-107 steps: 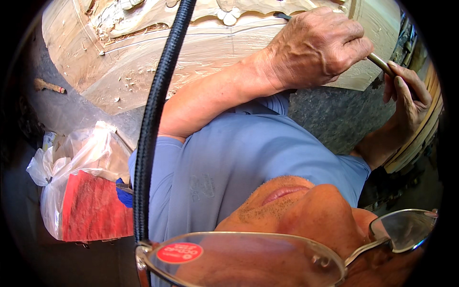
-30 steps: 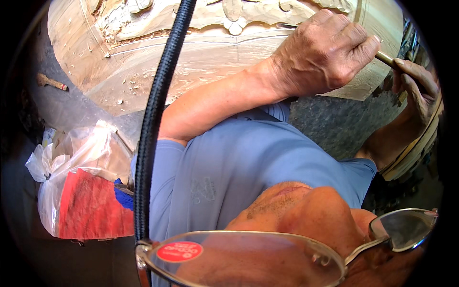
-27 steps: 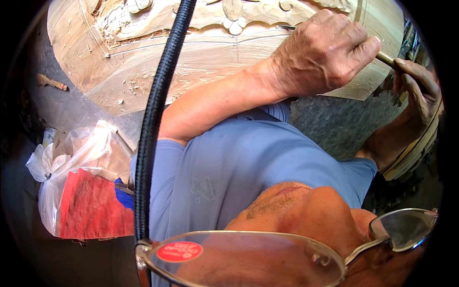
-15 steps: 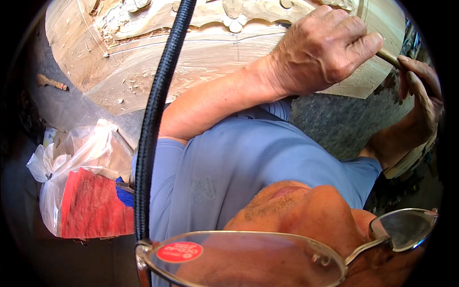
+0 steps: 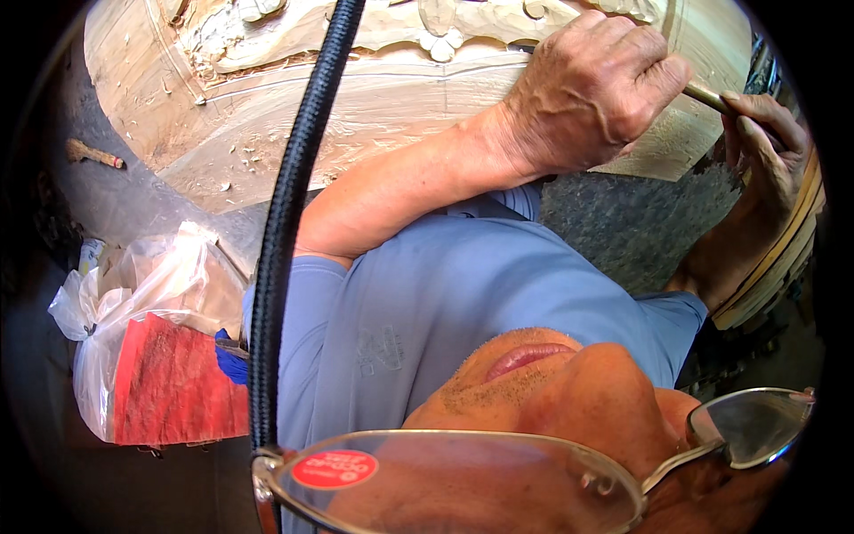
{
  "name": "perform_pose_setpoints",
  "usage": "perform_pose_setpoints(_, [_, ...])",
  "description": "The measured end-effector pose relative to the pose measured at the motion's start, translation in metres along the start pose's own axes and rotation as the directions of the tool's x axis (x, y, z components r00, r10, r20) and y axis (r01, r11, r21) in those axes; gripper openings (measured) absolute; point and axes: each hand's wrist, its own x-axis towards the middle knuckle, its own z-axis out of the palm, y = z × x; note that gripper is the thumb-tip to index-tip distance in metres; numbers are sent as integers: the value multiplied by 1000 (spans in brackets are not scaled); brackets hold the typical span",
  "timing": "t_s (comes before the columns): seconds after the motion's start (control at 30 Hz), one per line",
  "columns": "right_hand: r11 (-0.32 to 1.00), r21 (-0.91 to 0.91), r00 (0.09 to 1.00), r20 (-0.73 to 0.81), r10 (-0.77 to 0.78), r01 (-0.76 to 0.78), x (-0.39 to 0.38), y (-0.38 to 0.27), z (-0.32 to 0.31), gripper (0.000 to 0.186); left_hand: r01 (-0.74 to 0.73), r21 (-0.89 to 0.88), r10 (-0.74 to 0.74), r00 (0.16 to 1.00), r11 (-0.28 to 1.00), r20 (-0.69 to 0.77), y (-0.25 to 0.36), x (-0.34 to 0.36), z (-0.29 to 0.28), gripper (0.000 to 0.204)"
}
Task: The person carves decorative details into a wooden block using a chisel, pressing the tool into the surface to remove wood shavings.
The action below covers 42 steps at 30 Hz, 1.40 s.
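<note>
A pale wooden panel (image 5: 356, 107) with a relief carved along its far part lies in front of me. A small carved flower (image 5: 440, 44) stands at the lower edge of the relief. My left hand (image 5: 596, 98) is closed around a thin carving chisel (image 5: 708, 97), low over the panel. The chisel's dark blade tip shows just left of the knuckles, near the relief's edge. My right hand (image 5: 767, 133) grips the handle's rear end at the right, with thumb and fingers pressed on it. The middle of the chisel is hidden inside my left hand.
Wood chips (image 5: 227, 185) are scattered on the panel. At the left lie a short wooden stick (image 5: 93, 153), a clear plastic bag (image 5: 165, 276) and a red cloth-like piece (image 5: 182, 383). A black braided cable (image 5: 298, 196) crosses the view. Stacked curved boards (image 5: 774, 258) stand at the right.
My right hand has moved left and slightly up with the chisel handle. The left hand has shifted a little to the left and keeps its hold.
</note>
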Motion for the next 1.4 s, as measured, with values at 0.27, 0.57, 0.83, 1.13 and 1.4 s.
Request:
perform_pose_setpoints(0.27, [988,-2,983,-99,156,-157,-6,-14,6,30,31,122,-30,1000,992,-8,5,4,1,14])
perform_pose_setpoints(0.57, [977,50,979,-23,-204,205,-46,9,-3,30,-157,122,165,984,980,-60,16,-2,4,28])
perform_pose_setpoints(0.83, [998,55,947,-322,12,6,-60,-6,32,26,-134,3,134,991,991,3,18,1,8,23])
perform_pose_setpoints(1.13, [996,-56,926,-376,45,-71,-69,-35,44,26,-79,-69,81,996,994,26,21,7,2,14])
perform_pose_setpoints(1.4, [993,0,944,-312,111,-117,-60,-32,30,27,-29,-59,32,998,998,51,19,8,-2,12])
